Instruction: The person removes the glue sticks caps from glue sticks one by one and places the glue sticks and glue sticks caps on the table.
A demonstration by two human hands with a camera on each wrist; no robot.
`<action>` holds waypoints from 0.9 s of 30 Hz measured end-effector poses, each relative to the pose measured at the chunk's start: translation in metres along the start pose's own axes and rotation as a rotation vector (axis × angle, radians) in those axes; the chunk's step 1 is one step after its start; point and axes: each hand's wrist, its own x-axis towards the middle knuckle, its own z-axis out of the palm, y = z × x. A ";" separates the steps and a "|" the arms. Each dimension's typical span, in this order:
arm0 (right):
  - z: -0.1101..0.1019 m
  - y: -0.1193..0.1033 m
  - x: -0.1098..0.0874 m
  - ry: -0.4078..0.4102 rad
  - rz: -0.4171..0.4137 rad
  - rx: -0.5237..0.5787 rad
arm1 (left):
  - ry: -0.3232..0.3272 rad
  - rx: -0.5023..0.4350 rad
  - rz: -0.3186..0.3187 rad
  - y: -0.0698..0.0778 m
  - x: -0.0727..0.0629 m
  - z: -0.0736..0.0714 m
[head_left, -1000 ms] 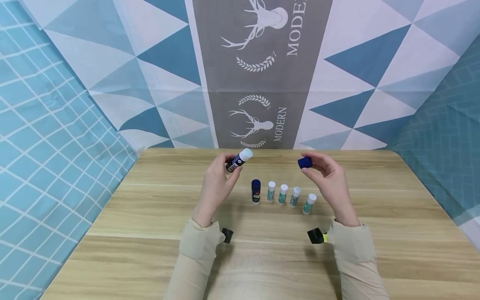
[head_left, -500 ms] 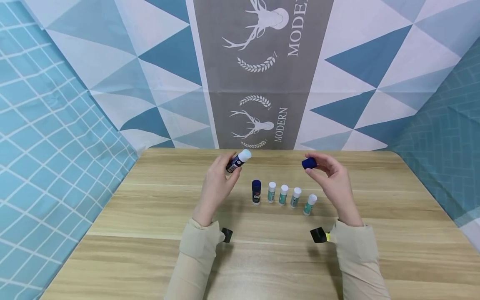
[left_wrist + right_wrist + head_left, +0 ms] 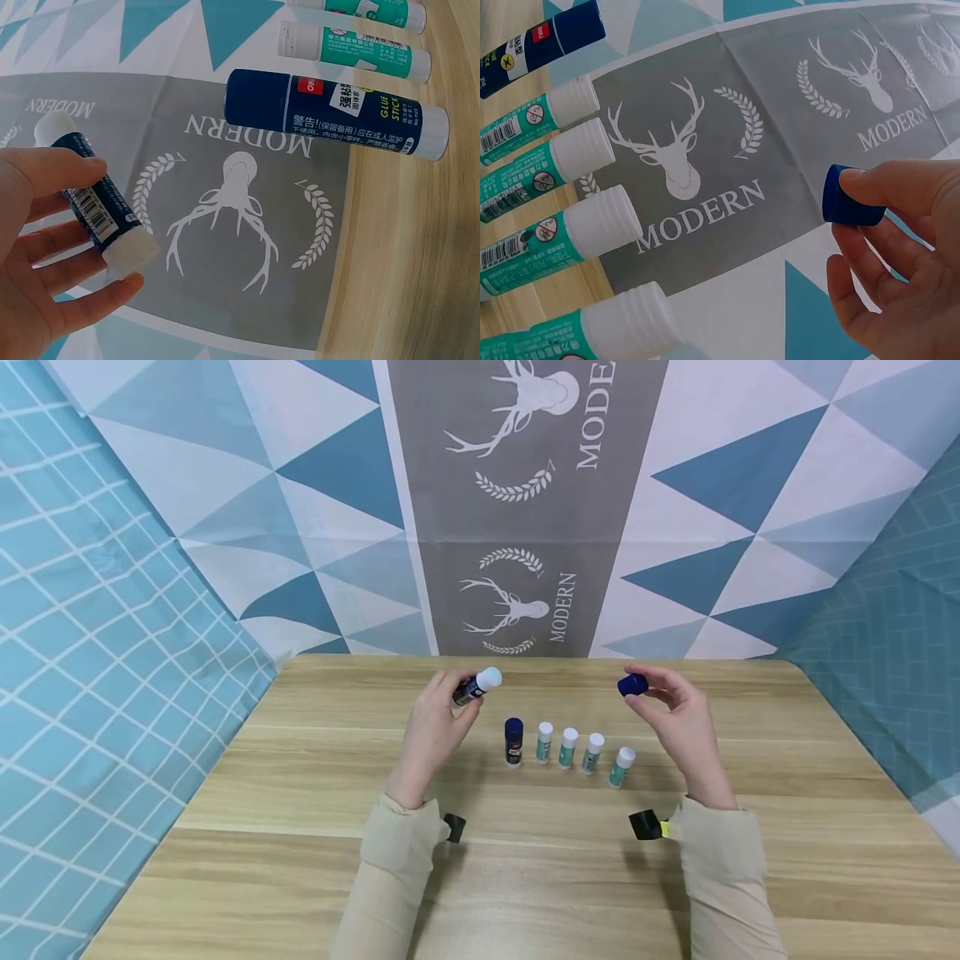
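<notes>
My left hand grips an uncapped dark blue glue stick, tilted in the air with its white end toward the upper right in the head view. My right hand pinches a dark blue cap between thumb and fingers, well to the right of the glue stick. Between the hands stands a capped dark blue glue stick, upright on the table. Beside it runs a row of several smaller green glue sticks with white caps, also upright.
The wooden table ends at a hanging cloth with a grey deer panel. Blue patterned cloth hangs along the left side. Each sleeve carries a black wrist camera, the right one just in front of the cuff.
My right hand has moved right with the blue cap, away from the left hand. The glue stick in my left hand has tipped a little lower; the standing row has not moved.
</notes>
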 end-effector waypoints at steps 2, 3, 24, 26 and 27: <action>0.000 0.001 0.000 -0.001 -0.003 -0.003 | -0.002 0.001 0.001 -0.001 0.000 0.001; 0.000 0.000 0.000 -0.002 -0.004 -0.003 | -0.002 0.000 0.002 -0.001 0.000 0.001; -0.001 0.014 0.002 -0.083 0.144 -0.242 | -0.133 0.031 -0.126 -0.016 0.000 0.008; -0.002 0.014 0.002 -0.092 0.155 -0.263 | -0.144 0.034 -0.133 -0.017 -0.001 0.008; -0.002 0.014 0.002 -0.097 0.155 -0.270 | -0.145 0.035 -0.136 -0.017 -0.001 0.009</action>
